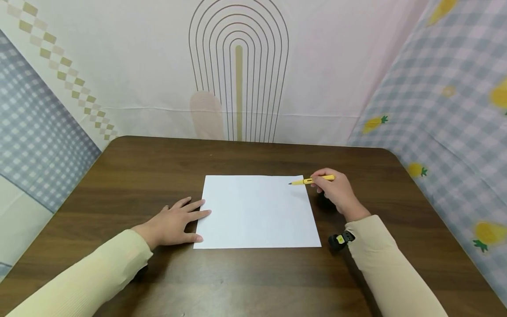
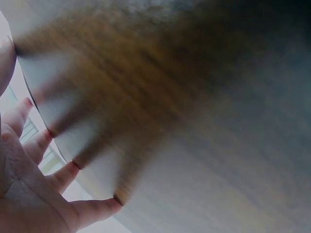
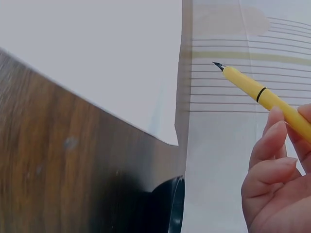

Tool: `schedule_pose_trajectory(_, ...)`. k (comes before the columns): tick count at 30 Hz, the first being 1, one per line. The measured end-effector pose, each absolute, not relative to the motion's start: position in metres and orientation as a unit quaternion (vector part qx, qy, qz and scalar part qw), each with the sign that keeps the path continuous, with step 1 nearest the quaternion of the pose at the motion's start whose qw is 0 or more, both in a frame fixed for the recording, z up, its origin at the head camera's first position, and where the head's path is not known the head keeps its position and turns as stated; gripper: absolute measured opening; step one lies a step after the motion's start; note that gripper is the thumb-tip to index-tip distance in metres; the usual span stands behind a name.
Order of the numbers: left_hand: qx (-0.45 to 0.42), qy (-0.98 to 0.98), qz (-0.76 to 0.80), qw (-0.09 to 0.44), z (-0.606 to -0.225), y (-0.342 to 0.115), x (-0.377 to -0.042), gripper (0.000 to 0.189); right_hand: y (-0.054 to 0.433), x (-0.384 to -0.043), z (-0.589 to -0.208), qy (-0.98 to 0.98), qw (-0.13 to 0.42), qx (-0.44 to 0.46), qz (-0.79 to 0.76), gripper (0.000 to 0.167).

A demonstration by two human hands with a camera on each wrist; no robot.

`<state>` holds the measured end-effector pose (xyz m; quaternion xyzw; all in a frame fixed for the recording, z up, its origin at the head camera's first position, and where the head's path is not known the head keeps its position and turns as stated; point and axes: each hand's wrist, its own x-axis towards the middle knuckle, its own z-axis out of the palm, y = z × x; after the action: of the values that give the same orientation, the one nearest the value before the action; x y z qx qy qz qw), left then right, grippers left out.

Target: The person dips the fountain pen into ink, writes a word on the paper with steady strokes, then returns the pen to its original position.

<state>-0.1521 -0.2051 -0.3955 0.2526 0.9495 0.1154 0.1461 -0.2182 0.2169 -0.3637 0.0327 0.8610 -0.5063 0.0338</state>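
Note:
A blank white sheet of paper (image 1: 257, 215) lies flat on the brown wooden table (image 1: 253, 281). Spread and straight, the fingers of my left hand (image 1: 174, 224) rest at the paper's left edge, with some fingertips on it. In the left wrist view that hand (image 2: 29, 184) shows its palm side and its fingertips against the tabletop. My right hand (image 1: 334, 189) pinches a yellow fountain pen (image 1: 308, 181) beyond the paper's right edge. In the right wrist view the pen (image 3: 245, 83) has its dark nib bare, held up off the paper and pointing left over its upper right corner.
A black rounded object (image 1: 326, 201) stands on the table under my right hand, partly hidden by it. A small black device (image 1: 341, 240) sits at my right cuff. Patterned cloths (image 1: 332, 70) hang behind the table and along both sides.

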Motion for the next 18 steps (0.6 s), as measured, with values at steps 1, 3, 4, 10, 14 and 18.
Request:
schedule_pose_trajectory(1,0.252,0.950,0.115,0.146,-0.395,-0.205,-0.152,0.072,0.215,-0.219,-0.364,0.860,0.038,0.034,-0.507,0.026)
schedule_pose_trajectory(3,0.252,0.950,0.115,0.146,-0.395,-0.205,-0.152,0.072,0.212,-0.221,-0.364,0.860,0.045,0.034,-0.507,0.026)
schedule_pose_trajectory(4,0.252,0.950,0.115,0.146,-0.395,-0.206,-0.152,0.071,0.211,-0.221,-0.364,0.860,0.048,0.034,-0.507,0.027)
schedule_pose_trajectory(10,0.251,0.950,0.114,0.144,-0.396,-0.207,-0.152,0.071,0.202,-0.222,-0.364,0.857,0.067,0.032,-0.510,0.028)
schedule_pose_trajectory(14,0.251,0.950,0.118,0.145,-0.397,-0.207,-0.152,0.071,0.197,-0.222,-0.364,0.855,0.077,0.028,-0.513,0.027)
schedule_pose_trajectory(18,0.252,0.950,0.118,0.145,-0.397,-0.207,-0.152,0.071,0.193,-0.223,-0.366,0.857,0.076,0.024,-0.509,0.025)
